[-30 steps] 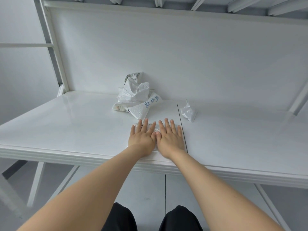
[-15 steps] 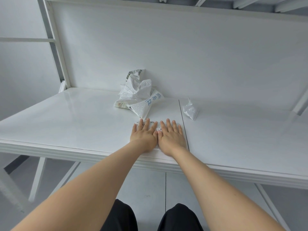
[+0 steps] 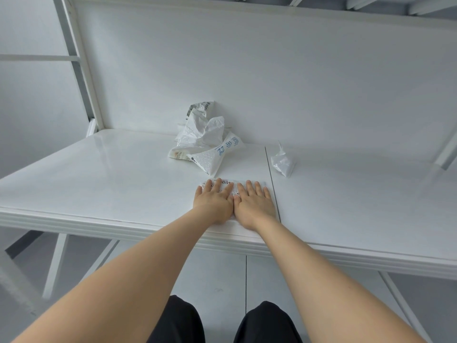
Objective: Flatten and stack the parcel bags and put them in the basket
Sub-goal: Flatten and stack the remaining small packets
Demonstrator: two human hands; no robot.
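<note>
A flat white parcel bag (image 3: 249, 183) with a printed label lies near the table's front edge. My left hand (image 3: 214, 200) and my right hand (image 3: 254, 203) press on it side by side, fingers straight, thumbs touching, covering most of it. Behind it sits a heap of crumpled white parcel bags (image 3: 201, 134); the front one (image 3: 217, 155) has blue characters. A small crumpled white bag (image 3: 282, 162) lies apart to the right. No basket is in view.
The white table (image 3: 99, 179) has a seam (image 3: 271, 179) just right of my right hand and a white back panel behind the bags. A white frame post (image 3: 81, 70) stands at the back left. My knees show below the table edge.
Both hands stay flat on the bag and have barely shifted; the view has tilted slightly.
</note>
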